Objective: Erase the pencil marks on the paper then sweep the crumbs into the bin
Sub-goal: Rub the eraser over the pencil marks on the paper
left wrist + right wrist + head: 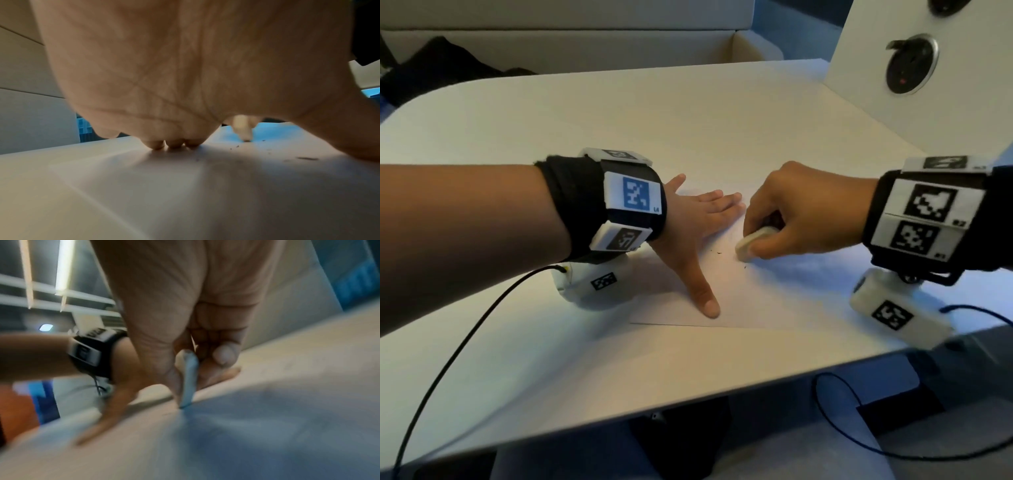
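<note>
A white sheet of paper [739, 301] lies on the white table [619, 113]. My left hand [698, 222] lies flat on it, fingers spread and straight, thumb pointing toward me. My right hand [794, 219] grips a white eraser [753, 241] between thumb and fingers, its lower tip touching the paper. Small dark eraser crumbs [717, 253] lie between the two hands. In the left wrist view the eraser [243, 129] touches the sheet beyond the palm, with crumbs [236, 147] around it. The right wrist view is blurred; the eraser [189, 381] stands on edge under the curled fingers. No pencil marks are clearly visible.
A white upright panel with round black sockets [909, 65] stands at the back right. Dark fabric [438, 68] lies on a bench behind the table at left. Black cables [465, 339] trail from both wrists; the table's front edge [688, 394] is near me.
</note>
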Demonstrator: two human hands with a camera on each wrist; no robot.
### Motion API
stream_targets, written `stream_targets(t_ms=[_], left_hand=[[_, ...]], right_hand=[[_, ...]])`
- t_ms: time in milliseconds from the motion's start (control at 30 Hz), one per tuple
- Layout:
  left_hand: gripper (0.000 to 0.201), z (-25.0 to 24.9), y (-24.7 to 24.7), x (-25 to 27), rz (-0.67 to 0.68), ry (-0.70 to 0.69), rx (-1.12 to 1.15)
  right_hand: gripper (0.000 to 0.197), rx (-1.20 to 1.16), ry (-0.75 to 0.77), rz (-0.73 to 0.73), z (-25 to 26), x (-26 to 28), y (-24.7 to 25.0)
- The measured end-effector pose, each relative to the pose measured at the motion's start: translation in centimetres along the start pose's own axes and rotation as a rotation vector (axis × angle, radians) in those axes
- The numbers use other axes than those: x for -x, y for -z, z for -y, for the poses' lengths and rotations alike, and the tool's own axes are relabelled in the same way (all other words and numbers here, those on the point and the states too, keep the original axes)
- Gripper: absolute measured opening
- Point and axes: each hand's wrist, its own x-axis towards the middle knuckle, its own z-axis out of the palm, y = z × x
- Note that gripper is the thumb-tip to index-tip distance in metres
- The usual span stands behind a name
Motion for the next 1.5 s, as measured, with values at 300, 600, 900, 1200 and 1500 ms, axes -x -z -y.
stream_targets(t_ms=[300,600,900,1200,1500], left_hand=[[0.139,0.1,-0.1,-0.3,-0.033,-0.041,0.005],[0.142,0.0,-0.2,-0.1,-0.027,-0.01,0.002],[0.141,-0.1,1.3,0.6,-0.017,0.019,0.012],[0.138,-2.2,1.3,-1.0,-0.016,-0.061,-0.047],[0.13,-2.0,0.9,-1.0,-0.041,-0.096,-0.024]], right_hand=[[0.02,-0.049,0.038,0.019,1.2,-0.8,-0.3],[0.02,-0.083,0.043,0.103,1.7,0.1,-0.4],[0.038,-0.049,-0.037,-0.012,-0.1,1.7,2.7],[0.028,0.143,0.041,-0.063,-0.5,1.5,-0.2],[0.024,0.045,0.046,-0.042,-0.2,0.6,0.1]])
